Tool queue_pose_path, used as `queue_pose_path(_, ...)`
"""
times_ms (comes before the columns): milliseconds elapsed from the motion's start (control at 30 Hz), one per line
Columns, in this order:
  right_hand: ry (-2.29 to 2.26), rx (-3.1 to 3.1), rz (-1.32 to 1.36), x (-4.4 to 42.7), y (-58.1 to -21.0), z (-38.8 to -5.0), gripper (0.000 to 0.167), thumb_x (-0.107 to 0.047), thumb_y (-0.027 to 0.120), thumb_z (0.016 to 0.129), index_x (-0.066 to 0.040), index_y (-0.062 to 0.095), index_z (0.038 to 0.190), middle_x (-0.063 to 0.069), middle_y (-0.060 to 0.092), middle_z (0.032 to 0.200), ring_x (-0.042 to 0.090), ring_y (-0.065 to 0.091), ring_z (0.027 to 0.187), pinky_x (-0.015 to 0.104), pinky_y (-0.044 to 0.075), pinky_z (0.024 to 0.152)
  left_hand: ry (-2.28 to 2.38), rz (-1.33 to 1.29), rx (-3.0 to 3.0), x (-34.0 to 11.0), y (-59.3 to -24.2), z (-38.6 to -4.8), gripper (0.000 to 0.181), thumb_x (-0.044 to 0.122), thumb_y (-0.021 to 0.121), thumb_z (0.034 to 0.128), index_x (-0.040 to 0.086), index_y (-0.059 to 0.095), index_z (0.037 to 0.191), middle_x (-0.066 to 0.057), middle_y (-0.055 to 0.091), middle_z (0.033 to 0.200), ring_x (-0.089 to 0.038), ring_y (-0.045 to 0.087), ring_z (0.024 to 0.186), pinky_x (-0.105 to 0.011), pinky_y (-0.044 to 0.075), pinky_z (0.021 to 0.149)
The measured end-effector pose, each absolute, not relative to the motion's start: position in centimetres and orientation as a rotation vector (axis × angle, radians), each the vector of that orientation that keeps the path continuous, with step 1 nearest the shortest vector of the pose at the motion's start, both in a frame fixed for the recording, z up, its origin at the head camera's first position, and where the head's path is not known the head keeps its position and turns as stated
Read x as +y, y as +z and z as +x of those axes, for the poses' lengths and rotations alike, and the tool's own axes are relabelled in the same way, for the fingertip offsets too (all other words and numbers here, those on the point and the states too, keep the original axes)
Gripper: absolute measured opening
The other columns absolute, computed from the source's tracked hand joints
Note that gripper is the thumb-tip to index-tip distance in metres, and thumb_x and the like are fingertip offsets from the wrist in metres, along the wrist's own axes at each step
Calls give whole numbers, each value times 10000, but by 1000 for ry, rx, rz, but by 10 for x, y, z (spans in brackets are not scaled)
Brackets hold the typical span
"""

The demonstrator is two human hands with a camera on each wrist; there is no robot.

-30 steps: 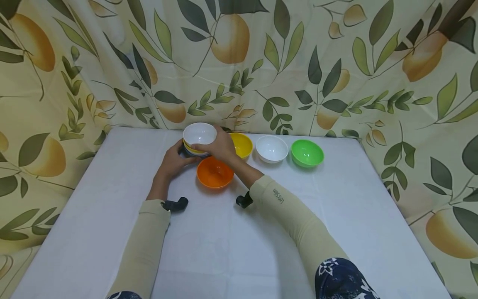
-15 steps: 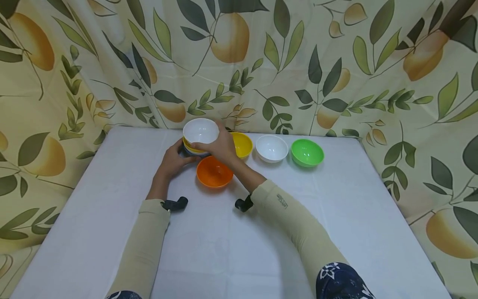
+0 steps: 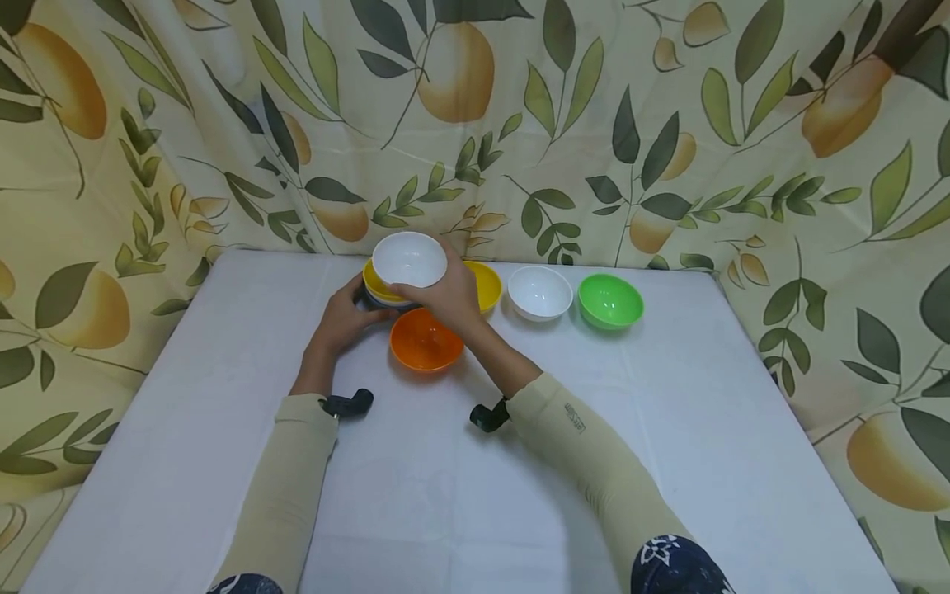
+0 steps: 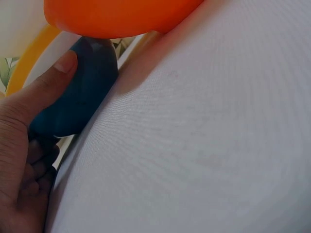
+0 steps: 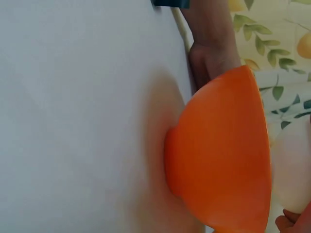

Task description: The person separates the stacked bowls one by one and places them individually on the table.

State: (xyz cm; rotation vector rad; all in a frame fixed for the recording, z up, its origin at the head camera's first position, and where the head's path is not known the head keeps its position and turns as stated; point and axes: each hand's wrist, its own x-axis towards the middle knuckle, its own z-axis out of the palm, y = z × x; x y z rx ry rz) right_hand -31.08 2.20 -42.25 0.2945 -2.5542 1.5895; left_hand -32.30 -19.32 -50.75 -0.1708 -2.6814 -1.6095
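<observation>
Beyond the right hand (image 3: 444, 293) we see a patterned cloth (image 3: 512, 66) hanging, which also falls outside the left hand (image 3: 350, 318). Beneath both hands we find a white-covered table (image 3: 668, 445), seemingly creased, though the marks are faint.

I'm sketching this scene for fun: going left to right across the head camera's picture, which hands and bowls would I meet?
Left hand, glossy white round bowl held by the right hand, glossy yellow round bowl, second glossy white round bowl, glossy green round bowl.
</observation>
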Motion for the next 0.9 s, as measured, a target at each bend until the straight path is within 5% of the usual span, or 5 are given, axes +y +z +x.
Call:
queue_pose_path(533,1626,-2457,314,40,-417,-292,943,-375,966,749,-166,481,1531,61,631,1358,229,606,1201,365,575,973,-1580,-142,-2708,-194,-507,-321,1111,513,911,790,173,319,1667,-80,330,1698,-297,242,1576,-563,202,1275)
queue_pose_path(900,1683,-2423,243,51,-414,-278,1029,-344,973,753,-94,427,1589,87,573,1466,274,577,1272,408,550,1044,-1581,-128,-2716,-193,-508,-320,1153,546,918,769,172,306,1672,-76,307,1708,-293,224,1582,-559,198,1277)
